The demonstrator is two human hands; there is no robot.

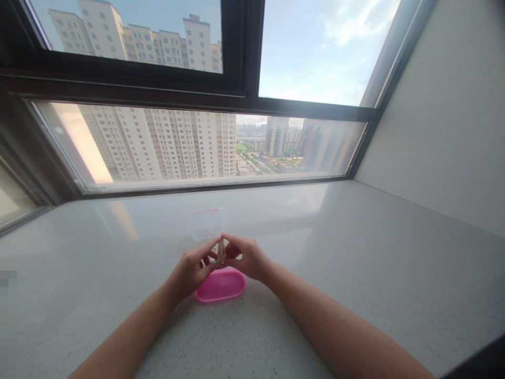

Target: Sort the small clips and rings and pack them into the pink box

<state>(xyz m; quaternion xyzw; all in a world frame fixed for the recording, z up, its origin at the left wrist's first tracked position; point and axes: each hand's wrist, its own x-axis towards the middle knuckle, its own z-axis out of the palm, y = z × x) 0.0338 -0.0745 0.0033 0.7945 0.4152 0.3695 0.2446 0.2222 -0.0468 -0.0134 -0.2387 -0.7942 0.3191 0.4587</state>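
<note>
My left hand [195, 267] and my right hand [248, 256] meet in front of me, their fingertips closed around a small tan, slightly shiny piece [221, 252]. It is narrow, stands roughly upright and tapers toward the top; its exact kind is too small to tell. Both index fingers come together at its upper end, while the thumbs press lower down. Just below the fingers lies a shallow pink oval tray [221, 288], partly covered by my left hand along its upper edge. Behind my hands a clear plastic zip bag [209, 222] with a pink seal line rests flat, holding small bits I cannot make out.
A pale speckled stone sill [355, 273] spreads around my hands. At the back it ends at a dark window frame [221, 187], with tall buildings beyond the glass. A white wall [442, 126] bounds the right side.
</note>
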